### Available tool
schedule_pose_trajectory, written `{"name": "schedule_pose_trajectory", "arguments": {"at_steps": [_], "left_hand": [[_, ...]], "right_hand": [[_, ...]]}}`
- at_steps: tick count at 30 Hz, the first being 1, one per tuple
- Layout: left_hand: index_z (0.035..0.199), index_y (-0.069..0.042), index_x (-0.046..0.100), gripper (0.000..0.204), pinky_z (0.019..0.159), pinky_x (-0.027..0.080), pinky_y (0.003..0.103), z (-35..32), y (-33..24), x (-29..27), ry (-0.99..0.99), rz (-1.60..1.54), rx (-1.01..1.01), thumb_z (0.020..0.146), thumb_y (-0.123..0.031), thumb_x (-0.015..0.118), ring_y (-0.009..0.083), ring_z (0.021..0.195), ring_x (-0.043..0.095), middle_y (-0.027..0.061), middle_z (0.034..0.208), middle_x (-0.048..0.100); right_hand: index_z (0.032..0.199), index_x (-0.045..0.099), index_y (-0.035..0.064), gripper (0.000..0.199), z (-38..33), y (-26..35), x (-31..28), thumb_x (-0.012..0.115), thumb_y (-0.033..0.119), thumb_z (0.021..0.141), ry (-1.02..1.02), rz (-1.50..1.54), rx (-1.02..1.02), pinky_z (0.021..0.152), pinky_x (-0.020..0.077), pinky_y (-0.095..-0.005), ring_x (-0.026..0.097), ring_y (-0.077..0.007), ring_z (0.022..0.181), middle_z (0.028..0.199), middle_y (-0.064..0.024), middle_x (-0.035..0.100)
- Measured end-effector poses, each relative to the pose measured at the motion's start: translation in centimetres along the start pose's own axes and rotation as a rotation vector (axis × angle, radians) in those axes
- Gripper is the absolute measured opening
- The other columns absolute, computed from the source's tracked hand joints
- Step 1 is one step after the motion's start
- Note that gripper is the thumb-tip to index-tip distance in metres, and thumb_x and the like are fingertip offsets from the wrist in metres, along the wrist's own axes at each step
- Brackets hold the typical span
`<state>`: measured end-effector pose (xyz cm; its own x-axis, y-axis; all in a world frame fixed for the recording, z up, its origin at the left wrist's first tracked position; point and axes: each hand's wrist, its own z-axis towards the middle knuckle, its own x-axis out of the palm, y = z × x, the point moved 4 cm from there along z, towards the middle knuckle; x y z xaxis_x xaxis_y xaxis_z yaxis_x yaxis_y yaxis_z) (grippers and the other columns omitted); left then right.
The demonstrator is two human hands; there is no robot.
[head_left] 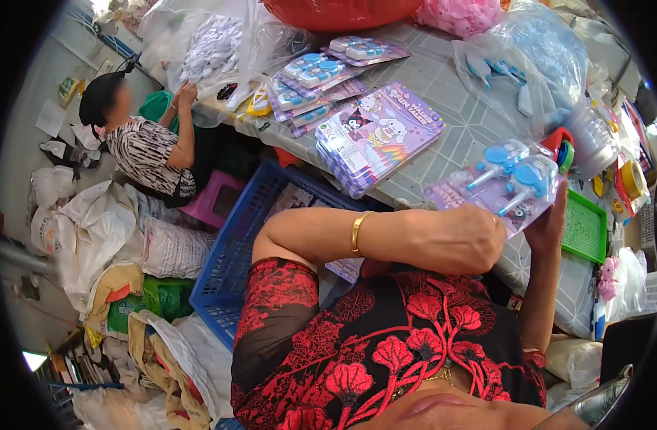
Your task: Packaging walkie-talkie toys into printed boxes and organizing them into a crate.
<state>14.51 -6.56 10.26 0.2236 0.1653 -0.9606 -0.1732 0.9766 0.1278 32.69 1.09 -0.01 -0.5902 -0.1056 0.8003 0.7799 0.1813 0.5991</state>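
Observation:
In front of me a clear blister pack (515,179) with a lilac printed card and two light blue and white toy pieces is held tilted above the table. My left hand (468,238), with a gold bracelet at its wrist, is closed in a fist at the pack's near edge; its fingertips are hidden. On the pack's right side my right hand (549,221) grips the edge, its fingers partly behind the plastic. A neat stack of lilac printed cards (386,136) lies left of the pack. Beyond it, several filled blister packs (317,75) overlap in a pile.
A blue plastic crate (224,251) stands below the table's left edge. To the right are a green tray (585,228) and tape rolls (631,179). Bags of parts (212,46) and a red basin (343,13) line the far side. Another person (145,143) sits at the left.

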Motion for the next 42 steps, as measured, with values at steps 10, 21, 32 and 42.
{"name": "schedule_pose_trajectory", "arguments": {"at_steps": [10,21,32,42], "left_hand": [[0.127,-0.001,0.039,0.072,0.096,0.039,0.038,-10.8,6.6,0.1,-1.002,-0.375,-0.975,0.077,-0.041,0.071,0.0298,0.114,0.049,0.0187,0.127,0.045],[0.105,0.004,0.054,0.03,0.072,0.057,0.032,-15.5,9.2,3.9,-1.495,-1.675,-1.15,0.076,0.008,0.063,0.0205,0.08,0.067,0.0124,0.095,0.064],[0.12,0.003,0.039,0.051,0.075,0.053,0.038,-20.7,22.9,5.4,-1.295,-1.635,-1.261,0.086,-0.026,0.062,0.0285,0.091,0.058,0.0209,0.109,0.05],[0.119,0.004,0.038,0.045,0.078,0.054,0.051,-19.0,41.0,17.4,-1.645,-1.979,-1.186,0.094,-0.032,0.048,0.0378,0.094,0.056,0.0271,0.118,0.045]], "right_hand": [[0.127,0.046,0.0068,0.044,6.0,-1.7,2.8,0.054,0.027,0.09,0.19,0.192,-0.031,0.098,0.0407,-0.0493,0.054,-0.0302,0.112,0.123,-0.0131,0.055],[0.12,0.051,0.0121,0.046,12.5,-10.0,9.3,0.066,0.03,0.081,-0.039,0.017,0.23,0.093,0.0444,-0.0439,0.058,-0.0246,0.104,0.113,-0.0058,0.06],[0.12,0.051,0.0068,0.046,11.0,-4.2,0.5,0.064,0.028,0.082,-0.221,0.011,0.056,0.097,0.0413,-0.0433,0.057,-0.0253,0.107,0.115,-0.0084,0.06],[0.117,0.054,0.0063,0.04,4.4,-3.0,-7.3,0.063,0.028,0.084,-0.491,-0.015,0.039,0.093,0.0462,-0.0413,0.06,-0.0247,0.102,0.109,-0.008,0.063]]}}
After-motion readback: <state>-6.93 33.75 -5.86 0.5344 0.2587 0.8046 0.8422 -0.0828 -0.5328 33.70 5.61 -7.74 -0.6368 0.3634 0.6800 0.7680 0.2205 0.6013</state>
